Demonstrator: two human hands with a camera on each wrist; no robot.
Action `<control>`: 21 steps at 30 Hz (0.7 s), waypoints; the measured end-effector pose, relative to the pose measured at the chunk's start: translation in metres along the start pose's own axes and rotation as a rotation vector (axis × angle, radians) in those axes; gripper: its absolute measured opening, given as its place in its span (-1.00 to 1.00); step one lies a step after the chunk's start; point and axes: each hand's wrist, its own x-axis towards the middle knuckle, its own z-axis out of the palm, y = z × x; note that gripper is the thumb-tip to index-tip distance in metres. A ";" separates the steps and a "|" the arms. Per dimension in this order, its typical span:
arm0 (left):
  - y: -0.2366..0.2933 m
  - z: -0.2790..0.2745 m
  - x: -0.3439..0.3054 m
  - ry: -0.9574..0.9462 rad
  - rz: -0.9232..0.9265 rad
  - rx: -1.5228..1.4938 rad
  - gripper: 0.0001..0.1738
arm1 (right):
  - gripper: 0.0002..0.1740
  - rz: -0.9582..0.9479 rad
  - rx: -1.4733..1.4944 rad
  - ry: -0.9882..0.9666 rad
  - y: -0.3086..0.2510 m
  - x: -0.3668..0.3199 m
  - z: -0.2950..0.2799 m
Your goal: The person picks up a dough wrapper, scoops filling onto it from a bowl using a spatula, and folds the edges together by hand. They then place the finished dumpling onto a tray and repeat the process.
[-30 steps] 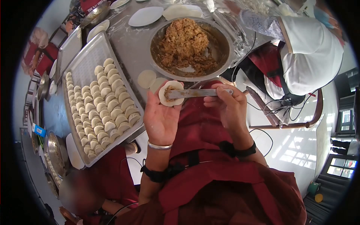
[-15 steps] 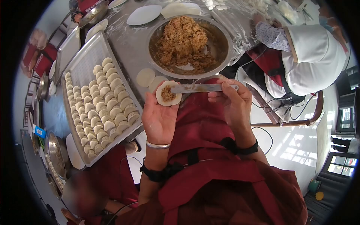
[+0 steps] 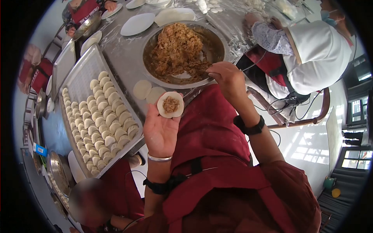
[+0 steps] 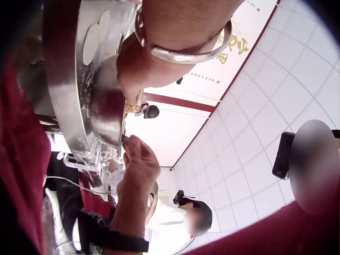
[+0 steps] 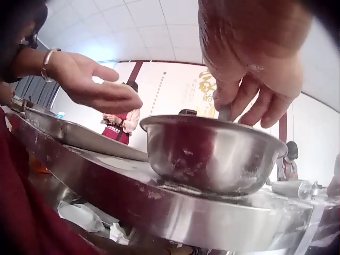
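Across the straightened fingers of my upturned left hand [image 3: 160, 134] rests a round wrapper [image 3: 171, 114], filling [image 3: 171, 104] at its centre. Beyond, my right hand [image 3: 229, 79] pinches a metal tool [image 5: 225, 112] at the bowl's [image 5: 207, 154] rim. I'm likely portioning filling; folding next would want a clean edge.

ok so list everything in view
table: 1, grey, centre
bowl: 1, silver, on table
filling: 1 mound, brown, in bowl
trays: at least 2, silver, left
dumplings: dozens, cream, rows on nearest tray
flat wrappers: 2, cream, near bowl
plates: several, white, beyond bowl
people: at least 4, red or white clothes, around
chair: 1, brown, right
filled wrapper: 1, cream and brown, on left grip
tool: 1, grey, in right grip
bracelet: 1, silver, near left grip
left grip: 1, bare, palm up
right grip: 1, bare, at bowl rim
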 end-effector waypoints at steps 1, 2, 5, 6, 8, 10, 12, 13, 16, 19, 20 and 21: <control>0.002 0.002 -0.002 -0.001 -0.010 0.018 -0.40 | -0.76 -0.015 -0.044 -0.035 0.004 0.000 0.000; 0.003 0.003 -0.002 0.002 -0.015 0.026 -0.40 | -0.73 -0.034 -0.084 -0.071 0.008 0.001 0.000; 0.008 0.008 -0.004 0.030 -0.039 0.059 -0.40 | -0.65 -0.079 -0.028 -0.110 -0.010 0.004 -0.005; 0.010 0.010 -0.004 0.024 -0.046 0.056 -0.40 | -0.63 -0.090 0.013 -0.105 -0.019 0.004 -0.010; 0.009 0.012 -0.005 0.008 -0.070 0.046 -0.41 | -0.56 -0.090 0.172 -0.155 -0.042 -0.001 -0.016; 0.008 0.005 -0.005 -0.043 -0.083 -0.035 -0.41 | -0.55 -0.148 0.303 -0.152 -0.062 -0.007 -0.019; 0.008 0.005 -0.005 -0.073 -0.097 -0.061 -0.42 | -0.60 -0.204 0.334 -0.119 -0.074 -0.012 -0.014; 0.009 0.010 -0.007 -0.075 -0.105 -0.047 -0.42 | -0.61 -0.228 0.349 -0.106 -0.075 -0.016 -0.009; 0.006 0.014 -0.010 -0.041 -0.106 0.015 -0.44 | -0.66 -0.259 0.374 -0.078 -0.080 -0.016 -0.006; 0.002 0.014 -0.014 -0.062 -0.060 0.054 -0.48 | -0.69 -0.238 0.400 -0.051 -0.084 -0.013 -0.004; 0.000 0.014 -0.016 -0.083 -0.041 0.061 -0.50 | -0.70 -0.220 0.406 -0.033 -0.086 -0.012 -0.003; -0.001 0.017 -0.017 -0.098 -0.023 0.158 -0.50 | -0.70 -0.201 0.410 -0.014 -0.087 -0.010 -0.002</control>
